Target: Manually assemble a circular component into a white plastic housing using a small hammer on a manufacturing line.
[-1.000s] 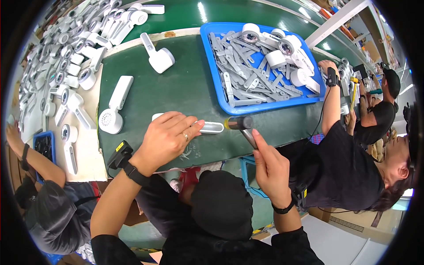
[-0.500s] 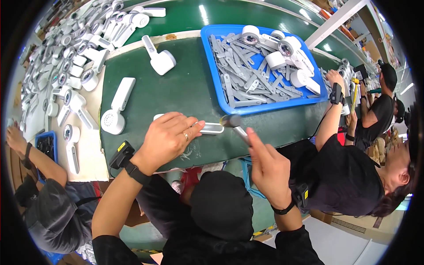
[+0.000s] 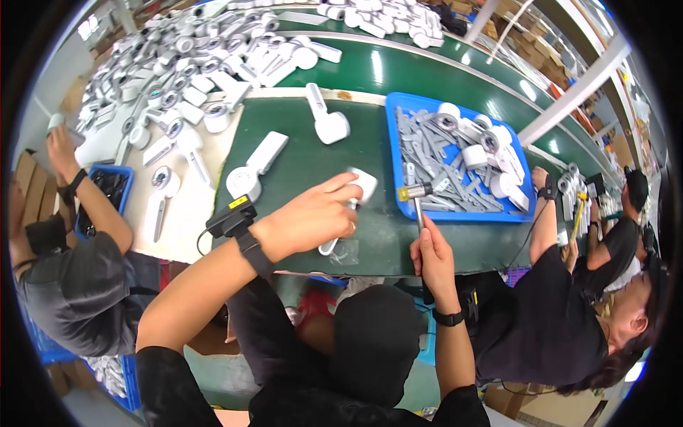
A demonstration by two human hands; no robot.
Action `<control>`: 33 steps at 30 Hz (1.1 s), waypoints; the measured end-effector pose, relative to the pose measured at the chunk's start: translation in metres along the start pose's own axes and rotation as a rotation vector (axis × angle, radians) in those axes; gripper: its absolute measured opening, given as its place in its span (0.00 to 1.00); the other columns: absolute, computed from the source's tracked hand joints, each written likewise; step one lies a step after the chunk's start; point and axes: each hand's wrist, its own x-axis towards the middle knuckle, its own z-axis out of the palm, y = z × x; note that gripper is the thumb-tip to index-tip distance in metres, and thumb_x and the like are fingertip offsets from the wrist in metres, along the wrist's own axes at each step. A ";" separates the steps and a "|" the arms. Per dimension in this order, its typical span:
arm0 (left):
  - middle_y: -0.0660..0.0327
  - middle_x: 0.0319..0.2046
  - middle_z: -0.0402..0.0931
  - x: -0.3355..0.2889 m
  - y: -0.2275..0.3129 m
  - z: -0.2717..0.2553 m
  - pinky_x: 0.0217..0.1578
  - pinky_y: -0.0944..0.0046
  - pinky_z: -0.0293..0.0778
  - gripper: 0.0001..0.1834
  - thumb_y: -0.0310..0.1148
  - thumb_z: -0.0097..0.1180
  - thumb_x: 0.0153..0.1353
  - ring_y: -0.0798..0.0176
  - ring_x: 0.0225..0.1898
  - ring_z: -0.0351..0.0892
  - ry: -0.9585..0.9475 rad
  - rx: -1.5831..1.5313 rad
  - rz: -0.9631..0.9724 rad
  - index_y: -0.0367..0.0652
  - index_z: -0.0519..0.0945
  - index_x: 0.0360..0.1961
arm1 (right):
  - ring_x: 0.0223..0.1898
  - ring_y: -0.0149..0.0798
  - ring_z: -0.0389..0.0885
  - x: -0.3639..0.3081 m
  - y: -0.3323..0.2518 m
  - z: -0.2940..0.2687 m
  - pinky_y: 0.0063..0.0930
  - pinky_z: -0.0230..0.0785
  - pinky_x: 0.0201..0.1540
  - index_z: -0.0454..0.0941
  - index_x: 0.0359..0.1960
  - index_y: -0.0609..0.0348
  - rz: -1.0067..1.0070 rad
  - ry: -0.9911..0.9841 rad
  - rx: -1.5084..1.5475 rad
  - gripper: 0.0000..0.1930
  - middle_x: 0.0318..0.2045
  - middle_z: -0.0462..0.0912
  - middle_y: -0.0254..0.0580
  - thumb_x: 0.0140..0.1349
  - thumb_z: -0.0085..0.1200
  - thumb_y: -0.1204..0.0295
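Note:
My left hand (image 3: 316,217) grips a white handheld device (image 3: 364,185) with a blocky head and a handle, just over the green work surface. Its head shows past my fingertips and its handle end below them; my fingers cover the middle, and motion blurs it slightly. My right hand (image 3: 435,257) is closed around the handle of a small hammer (image 3: 420,190). The hammer stands head up, apart from the device, with a yellowish face pointing left and a dark one right.
A blue tray (image 3: 392,142) holds grey strips and several white devices. Two white devices, one with a perforated head (image 3: 243,183) and one farther back (image 3: 332,128), lie on the green surface (image 3: 299,167). A large pile (image 3: 192,64) spreads at the left. People work at both sides.
The hammer has come away from the device's handle and now stands upright, farther right. My left hand has lifted and turned the device. The whole view has shifted.

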 end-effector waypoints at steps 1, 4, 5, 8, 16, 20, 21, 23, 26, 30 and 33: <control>0.71 0.38 0.87 -0.003 -0.003 0.009 0.78 0.51 0.58 0.04 0.31 0.64 0.47 0.56 0.63 0.73 0.079 0.063 0.023 0.47 0.89 0.24 | 0.20 0.19 0.67 0.001 0.004 -0.001 0.16 0.62 0.22 0.67 0.77 0.54 -0.012 -0.006 0.010 0.25 0.26 0.75 0.27 0.85 0.44 0.59; 0.69 0.45 0.89 -0.013 -0.002 0.014 0.77 0.50 0.61 0.04 0.31 0.63 0.48 0.56 0.67 0.72 0.139 0.043 0.020 0.46 0.89 0.23 | 0.20 0.20 0.67 0.005 0.008 -0.005 0.17 0.61 0.21 0.67 0.78 0.55 -0.016 -0.003 0.039 0.25 0.25 0.75 0.28 0.85 0.43 0.60; 0.65 0.56 0.86 -0.017 -0.002 0.007 0.72 0.50 0.67 0.11 0.31 0.66 0.52 0.53 0.68 0.74 0.130 0.092 0.006 0.45 0.91 0.38 | 0.19 0.21 0.66 0.006 0.008 -0.004 0.18 0.61 0.21 0.66 0.78 0.56 -0.015 0.011 0.062 0.25 0.24 0.74 0.29 0.85 0.42 0.60; 0.59 0.58 0.85 -0.041 0.027 0.027 0.65 0.49 0.72 0.19 0.34 0.71 0.52 0.49 0.63 0.79 0.502 -0.011 -0.444 0.46 0.89 0.47 | 0.20 0.21 0.66 0.005 0.003 0.000 0.17 0.61 0.21 0.66 0.78 0.56 -0.034 -0.006 0.027 0.25 0.25 0.74 0.29 0.85 0.42 0.61; 0.55 0.44 0.89 -0.046 0.051 0.073 0.41 0.55 0.83 0.21 0.26 0.72 0.58 0.51 0.40 0.89 0.676 -0.024 -0.635 0.42 0.87 0.55 | 0.23 0.22 0.69 -0.010 -0.021 0.014 0.18 0.63 0.27 0.71 0.76 0.54 -0.178 -0.053 -0.252 0.23 0.27 0.78 0.31 0.83 0.48 0.67; 0.56 0.43 0.89 -0.053 0.037 0.073 0.38 0.55 0.83 0.20 0.24 0.71 0.58 0.52 0.36 0.87 0.673 -0.051 -0.596 0.41 0.87 0.54 | 0.24 0.54 0.76 -0.010 -0.057 0.046 0.43 0.72 0.30 0.78 0.70 0.45 -0.545 0.047 -0.743 0.22 0.27 0.78 0.49 0.76 0.55 0.70; 0.56 0.43 0.89 -0.052 0.037 0.074 0.38 0.55 0.83 0.20 0.24 0.71 0.58 0.52 0.36 0.87 0.672 -0.057 -0.592 0.41 0.87 0.54 | 0.25 0.50 0.77 -0.009 -0.063 0.050 0.39 0.73 0.33 0.78 0.70 0.46 -0.514 0.047 -0.802 0.21 0.29 0.80 0.49 0.77 0.55 0.71; 0.57 0.42 0.89 -0.052 0.039 0.077 0.36 0.56 0.82 0.20 0.24 0.71 0.57 0.53 0.34 0.87 0.675 -0.065 -0.610 0.42 0.88 0.53 | 0.27 0.45 0.78 -0.008 -0.072 0.052 0.36 0.74 0.36 0.79 0.69 0.48 -0.479 0.044 -0.857 0.21 0.32 0.83 0.49 0.77 0.54 0.72; 0.58 0.41 0.89 -0.051 0.037 0.077 0.34 0.57 0.81 0.21 0.24 0.72 0.57 0.55 0.33 0.86 0.687 -0.020 -0.599 0.43 0.88 0.54 | 0.29 0.47 0.81 -0.007 -0.077 0.053 0.37 0.75 0.37 0.79 0.68 0.50 -0.442 0.011 -0.908 0.20 0.34 0.85 0.52 0.78 0.54 0.71; 0.60 0.40 0.88 -0.050 0.035 0.075 0.32 0.59 0.80 0.22 0.24 0.72 0.56 0.57 0.32 0.86 0.660 0.001 -0.588 0.43 0.88 0.53 | 0.20 0.49 0.75 -0.006 -0.080 0.052 0.41 0.68 0.26 0.78 0.71 0.45 -0.568 0.097 -0.785 0.24 0.24 0.75 0.45 0.74 0.58 0.73; 0.60 0.40 0.88 -0.049 0.033 0.076 0.30 0.59 0.80 0.22 0.24 0.72 0.55 0.58 0.31 0.85 0.668 0.010 -0.571 0.43 0.88 0.53 | 0.20 0.49 0.74 0.001 -0.063 0.058 0.43 0.69 0.26 0.79 0.70 0.43 -0.619 0.061 -0.921 0.25 0.22 0.72 0.43 0.72 0.60 0.73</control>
